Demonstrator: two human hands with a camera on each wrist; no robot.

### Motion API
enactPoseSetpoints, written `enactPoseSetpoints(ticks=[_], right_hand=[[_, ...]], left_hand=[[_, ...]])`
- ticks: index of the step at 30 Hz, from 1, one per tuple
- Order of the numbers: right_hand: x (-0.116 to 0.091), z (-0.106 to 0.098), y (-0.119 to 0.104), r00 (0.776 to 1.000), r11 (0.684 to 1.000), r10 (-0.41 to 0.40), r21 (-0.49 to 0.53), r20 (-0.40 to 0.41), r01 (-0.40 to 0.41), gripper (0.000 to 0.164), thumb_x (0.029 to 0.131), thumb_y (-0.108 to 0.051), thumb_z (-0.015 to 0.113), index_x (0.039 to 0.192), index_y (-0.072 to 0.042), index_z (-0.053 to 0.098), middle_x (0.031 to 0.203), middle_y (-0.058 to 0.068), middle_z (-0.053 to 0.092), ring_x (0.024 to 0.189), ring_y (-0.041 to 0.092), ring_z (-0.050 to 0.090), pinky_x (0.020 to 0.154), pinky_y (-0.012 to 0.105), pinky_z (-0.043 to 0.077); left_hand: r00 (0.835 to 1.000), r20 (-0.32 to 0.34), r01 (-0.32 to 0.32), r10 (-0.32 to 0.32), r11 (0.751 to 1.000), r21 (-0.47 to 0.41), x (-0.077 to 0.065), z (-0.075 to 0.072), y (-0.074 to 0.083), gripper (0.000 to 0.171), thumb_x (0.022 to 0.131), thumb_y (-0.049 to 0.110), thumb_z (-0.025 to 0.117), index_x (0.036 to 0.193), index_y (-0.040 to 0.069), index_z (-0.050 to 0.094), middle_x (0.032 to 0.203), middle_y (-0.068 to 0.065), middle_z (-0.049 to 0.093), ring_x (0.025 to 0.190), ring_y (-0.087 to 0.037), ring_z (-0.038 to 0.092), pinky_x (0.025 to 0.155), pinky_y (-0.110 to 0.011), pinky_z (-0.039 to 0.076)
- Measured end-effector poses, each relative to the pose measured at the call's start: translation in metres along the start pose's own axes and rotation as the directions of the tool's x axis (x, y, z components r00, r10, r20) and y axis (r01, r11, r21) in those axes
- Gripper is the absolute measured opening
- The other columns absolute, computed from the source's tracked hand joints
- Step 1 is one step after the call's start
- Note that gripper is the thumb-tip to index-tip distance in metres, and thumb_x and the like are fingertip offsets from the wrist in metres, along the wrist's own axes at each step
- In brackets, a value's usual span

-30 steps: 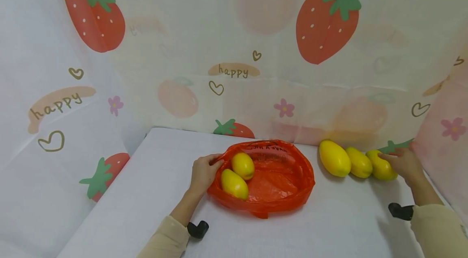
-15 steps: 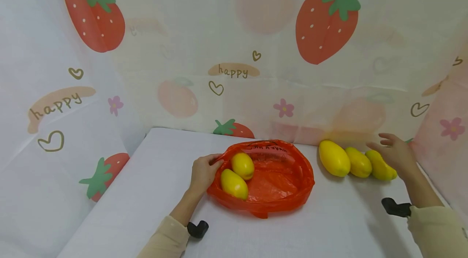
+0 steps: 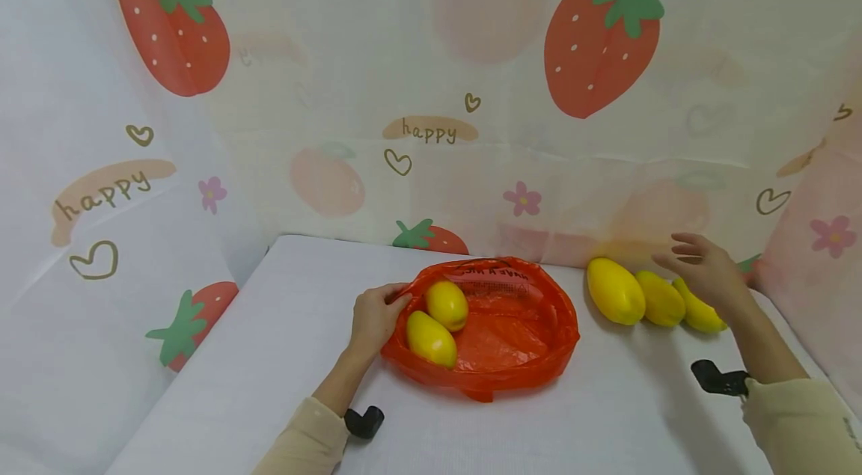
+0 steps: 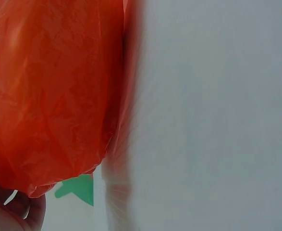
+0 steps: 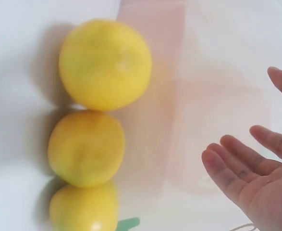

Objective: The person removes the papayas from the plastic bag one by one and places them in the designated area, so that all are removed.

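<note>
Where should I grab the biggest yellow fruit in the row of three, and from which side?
Probably round its middle, from above and the left: the largest yellow fruit is elongated with rounded ends, and its left flank is free, while the middle fruit crowds its right.

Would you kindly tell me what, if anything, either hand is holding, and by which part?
The left hand holds the red bag by the left side of its rim; the right hand holds nothing.

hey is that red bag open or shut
Open: the red bag gapes wide, with two yellow fruits visible inside.
</note>
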State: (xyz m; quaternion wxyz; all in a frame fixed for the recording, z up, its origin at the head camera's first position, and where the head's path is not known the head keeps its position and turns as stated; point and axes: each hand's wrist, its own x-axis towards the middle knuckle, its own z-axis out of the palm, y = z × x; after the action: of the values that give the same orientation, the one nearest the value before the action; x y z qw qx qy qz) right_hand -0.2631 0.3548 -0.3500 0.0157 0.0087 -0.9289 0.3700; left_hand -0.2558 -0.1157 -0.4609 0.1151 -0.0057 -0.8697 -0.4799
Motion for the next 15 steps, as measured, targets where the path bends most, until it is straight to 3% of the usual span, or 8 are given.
enactPoseSetpoints(ticks=[9, 15], right_hand=[[-0.003, 0.009, -0.020, 0.998, 0.998, -0.056, 0.003, 0.037, 0.056, 0.076, 0.098, -0.045, 0.052, 0.150, 0.004, 0.025, 0.145, 0.037, 0.035, 0.129, 0.054, 0.039, 0.101, 0.067, 0.040], [-0.002, 0.017, -0.027, 0.998, 0.999, -0.050, 0.018, 0.049, 0.049, 0.075, 0.098, -0.046, 0.053, 0.150, 0.001, 0.029, 0.145, 0.035, 0.039, 0.129, 0.052, 0.042, 0.103, 0.066, 0.040]], left_hand=[[1.000, -0.004, -0.008, 0.008, 1.000, 0.006, 0.000, 0.000, 0.000, 0.025, 0.092, 0.015, 0.066, 0.115, 0.006, 0.072, 0.107, -0.010, 0.074, 0.099, -0.025, 0.069, 0.089, -0.037, 0.058], [1.000, -0.001, -0.004, 0.004, 1.000, 0.007, 0.000, 0.000, 0.000, 0.025, 0.092, 0.015, 0.066, 0.115, 0.006, 0.072, 0.107, -0.010, 0.074, 0.100, -0.025, 0.069, 0.089, -0.037, 0.058]])
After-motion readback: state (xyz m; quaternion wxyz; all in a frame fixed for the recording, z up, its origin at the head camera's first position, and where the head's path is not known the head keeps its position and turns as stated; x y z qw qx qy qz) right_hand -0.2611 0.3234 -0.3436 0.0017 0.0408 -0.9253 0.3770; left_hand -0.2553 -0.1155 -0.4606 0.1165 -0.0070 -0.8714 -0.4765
